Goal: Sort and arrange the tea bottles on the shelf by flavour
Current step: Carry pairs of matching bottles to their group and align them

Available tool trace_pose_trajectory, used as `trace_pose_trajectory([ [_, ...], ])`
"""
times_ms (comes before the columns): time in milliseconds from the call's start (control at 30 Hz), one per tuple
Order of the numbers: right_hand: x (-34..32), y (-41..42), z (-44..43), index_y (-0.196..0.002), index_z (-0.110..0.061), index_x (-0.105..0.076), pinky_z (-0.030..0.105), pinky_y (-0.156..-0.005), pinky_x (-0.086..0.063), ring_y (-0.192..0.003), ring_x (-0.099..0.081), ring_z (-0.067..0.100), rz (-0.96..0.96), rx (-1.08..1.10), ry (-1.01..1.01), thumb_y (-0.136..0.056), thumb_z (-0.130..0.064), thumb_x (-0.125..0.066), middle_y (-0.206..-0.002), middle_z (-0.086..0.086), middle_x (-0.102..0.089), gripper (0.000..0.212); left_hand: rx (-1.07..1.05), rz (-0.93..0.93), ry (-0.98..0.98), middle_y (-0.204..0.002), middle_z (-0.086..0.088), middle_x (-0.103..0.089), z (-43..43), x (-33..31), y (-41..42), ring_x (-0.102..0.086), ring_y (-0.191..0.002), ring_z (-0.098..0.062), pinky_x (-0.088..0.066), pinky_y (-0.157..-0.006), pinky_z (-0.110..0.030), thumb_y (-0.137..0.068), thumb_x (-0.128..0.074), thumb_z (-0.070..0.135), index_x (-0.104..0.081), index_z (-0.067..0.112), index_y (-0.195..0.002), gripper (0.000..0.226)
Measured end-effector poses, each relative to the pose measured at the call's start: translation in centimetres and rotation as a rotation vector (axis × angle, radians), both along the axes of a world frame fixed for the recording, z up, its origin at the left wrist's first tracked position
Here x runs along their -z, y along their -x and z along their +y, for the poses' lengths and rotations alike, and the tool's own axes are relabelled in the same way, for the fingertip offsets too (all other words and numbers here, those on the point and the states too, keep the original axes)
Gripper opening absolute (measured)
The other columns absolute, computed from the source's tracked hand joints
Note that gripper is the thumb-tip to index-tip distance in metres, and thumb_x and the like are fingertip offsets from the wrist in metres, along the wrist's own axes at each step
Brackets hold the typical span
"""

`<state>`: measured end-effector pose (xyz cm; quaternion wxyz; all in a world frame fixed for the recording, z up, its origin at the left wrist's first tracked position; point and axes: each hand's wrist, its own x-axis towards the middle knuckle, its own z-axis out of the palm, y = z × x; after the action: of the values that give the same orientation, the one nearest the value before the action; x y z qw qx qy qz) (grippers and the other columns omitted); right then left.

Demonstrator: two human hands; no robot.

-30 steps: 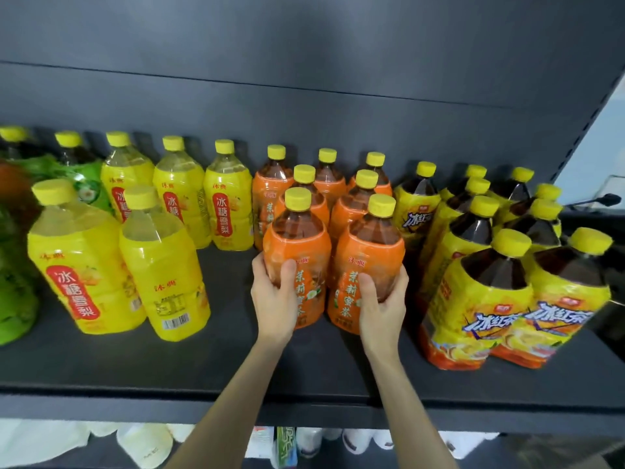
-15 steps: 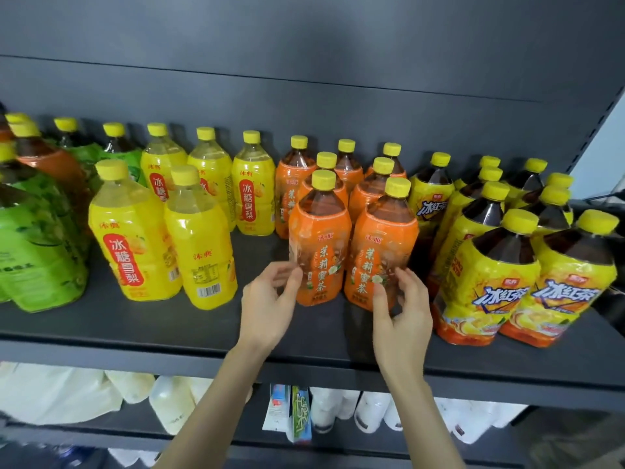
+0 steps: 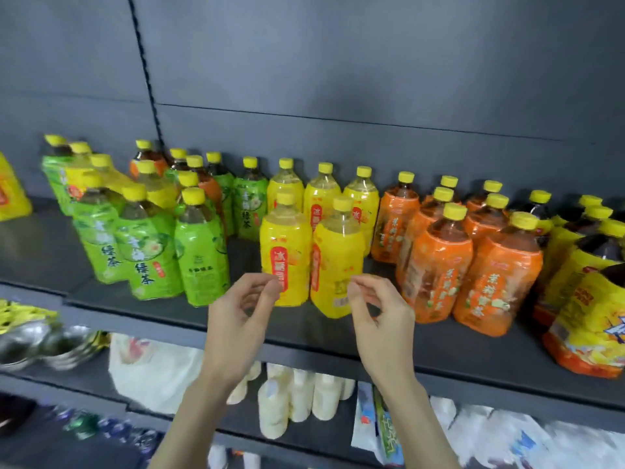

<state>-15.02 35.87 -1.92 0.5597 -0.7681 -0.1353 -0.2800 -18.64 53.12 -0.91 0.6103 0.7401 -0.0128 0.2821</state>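
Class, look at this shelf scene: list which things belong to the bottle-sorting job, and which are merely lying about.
Belong to the job:
green tea bottles
yellow bottles
orange bottles
left hand and right hand, both empty
shelf

Lying about:
white bottles on the lower shelf
white bags
shiny packets

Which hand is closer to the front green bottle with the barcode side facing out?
Left. The left hand hovers just right of the green bottle, empty. The right hand is farther right, in front of the yellow bottles.
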Motion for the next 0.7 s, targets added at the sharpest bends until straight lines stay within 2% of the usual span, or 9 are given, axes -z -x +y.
trace_pose_trajectory([
  [67, 0.5, 0.9, 4.7, -0.097, -0.021, -0.067, 0.012, -0.072, -0.048, -0.09, -0.061, -0.002, 0.007, -0.032, -0.021, -0.09, -0.015, -0.06, -0.094, -0.017, -0.064, 0.011, -0.046, 0.015, 0.009, -0.082, 0.005, -0.072, 4.4, 0.3, 1.8, -0.068, -0.085, -0.012, -0.05, -0.075, -0.018, -0.083, -0.058, 0.036, -0.067, 0.023, -0.087, 0.016],
  [167, 1.5, 2.4, 11.8, -0.097, -0.015, -0.069, 0.011, -0.077, -0.047, -0.09, -0.062, -0.002, 0.025, -0.086, -0.044, -0.089, -0.02, -0.058, -0.094, -0.011, -0.066, 0.015, -0.124, 0.067, -0.007, -0.082, 0.005, -0.073, 11.0, 1.7, 4.1, -0.067, -0.086, -0.01, -0.049, -0.076, -0.016, -0.088, -0.064, 0.031, -0.066, 0.027, -0.084, 0.006],
  [233, 1.7, 3.1, 15.8, -0.096, -0.016, -0.069, 0.013, -0.079, -0.048, -0.09, -0.062, -0.002, 0.033, -0.108, -0.046, -0.087, -0.023, -0.056, -0.094, -0.012, -0.066, 0.017, -0.142, 0.092, -0.006, -0.081, 0.011, -0.073, 14.7, 2.3, 5.2, -0.067, -0.086, -0.007, -0.049, -0.077, -0.022, -0.085, -0.062, 0.036, -0.066, 0.029, -0.083, 0.009],
  [300, 1.3, 3.5, 19.0, -0.095, -0.02, -0.067, 0.013, -0.079, -0.049, -0.091, -0.062, -0.002, 0.028, -0.122, -0.041, -0.089, -0.019, -0.058, -0.093, -0.016, -0.064, 0.011, -0.149, 0.099, -0.001, -0.08, 0.014, -0.073, 17.9, 2.1, 5.6, -0.068, -0.086, -0.007, -0.049, -0.075, -0.027, -0.084, -0.059, 0.039, -0.066, 0.028, -0.084, 0.013],
  [367, 0.6, 3.3, 21.5, -0.095, -0.023, -0.065, 0.012, -0.077, -0.049, -0.091, -0.061, -0.003, 0.016, -0.125, -0.025, -0.091, -0.011, -0.06, -0.092, -0.018, -0.063, 0.013, -0.149, 0.081, -0.006, -0.081, 0.013, -0.073, 20.7, 1.5, 5.2, -0.068, -0.086, -0.009, -0.049, -0.077, -0.027, -0.086, -0.062, 0.035, -0.067, 0.026, -0.086, 0.01],
  [500, -0.8, 1.5, 26.0, -0.099, -0.012, -0.069, 0.012, -0.078, -0.049, -0.091, -0.062, 0.001, -0.001, -0.117, -0.001, -0.091, -0.01, -0.061, -0.092, -0.005, -0.068, 0.011, -0.155, 0.033, -0.024, -0.08, 0.008, -0.072, 25.6, 0.0, 2.9, -0.068, -0.083, -0.011, -0.052, -0.078, -0.026, -0.091, -0.06, 0.02, -0.067, 0.025, -0.085, 0.011],
  [633, -2.2, -1.1, 30.4, -0.098, -0.01, -0.07, 0.01, -0.076, -0.049, -0.085, -0.063, 0.003, -0.081, -0.074, 0.032, -0.09, -0.01, -0.062, -0.09, -0.004, -0.067, 0.011, -0.173, -0.015, -0.024, -0.08, 0.005, -0.072, 30.0, -1.5, -0.3, -0.067, -0.08, -0.01, -0.051, -0.072, -0.024, -0.09, -0.061, 0.021, -0.068, 0.021, -0.086, 0.009],
  [700, -2.9, -2.5, 32.4, -0.098, -0.01, -0.07, 0.012, -0.077, -0.049, -0.085, -0.063, 0.005, -0.121, -0.056, 0.035, -0.09, -0.011, -0.062, -0.092, -0.003, -0.068, 0.012, -0.16, -0.038, -0.022, -0.082, 0.003, -0.072, 31.9, -2.1, -1.8, -0.068, -0.081, -0.01, -0.052, -0.074, -0.025, -0.089, -0.062, 0.026, -0.067, 0.022, -0.085, 0.008],
])
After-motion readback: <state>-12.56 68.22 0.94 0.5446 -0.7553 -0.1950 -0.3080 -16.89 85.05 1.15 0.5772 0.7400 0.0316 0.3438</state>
